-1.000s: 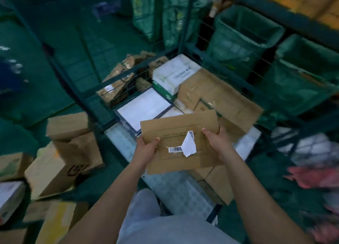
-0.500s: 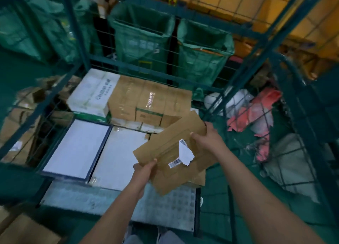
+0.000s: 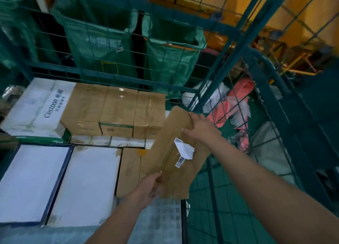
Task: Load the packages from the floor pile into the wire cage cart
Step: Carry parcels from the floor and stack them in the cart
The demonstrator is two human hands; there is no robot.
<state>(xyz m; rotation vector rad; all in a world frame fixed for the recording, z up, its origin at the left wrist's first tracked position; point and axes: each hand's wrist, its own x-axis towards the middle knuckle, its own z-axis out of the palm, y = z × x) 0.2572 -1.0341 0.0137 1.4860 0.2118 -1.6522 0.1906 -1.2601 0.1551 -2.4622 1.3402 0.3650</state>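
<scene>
A flat brown cardboard envelope (image 3: 172, 152) with a torn white label hangs tilted over the right side of the wire cage cart (image 3: 236, 41). My left hand (image 3: 149, 187) grips its near lower corner. My right hand (image 3: 200, 128) grips its far upper edge. Under the envelope lies a brown box (image 3: 128, 168) on the cart's metal floor (image 3: 161, 221). The cart holds a row of taped brown boxes (image 3: 117, 108), a white box with blue lettering (image 3: 36, 108) and two flat white parcels (image 3: 86, 185). The floor pile is out of view.
Green wire walls close the cart at the back and right. Two green sacks (image 3: 170, 60) hang behind the back wall. Pink and white soft bags (image 3: 236, 104) lie on the green floor beyond the right wall. Yellow framework stands at the upper right.
The view swung from the floor pile round to the cart. Both hands carried the envelope forward and to the right, turning it from level to steeply tilted over the cart's right side.
</scene>
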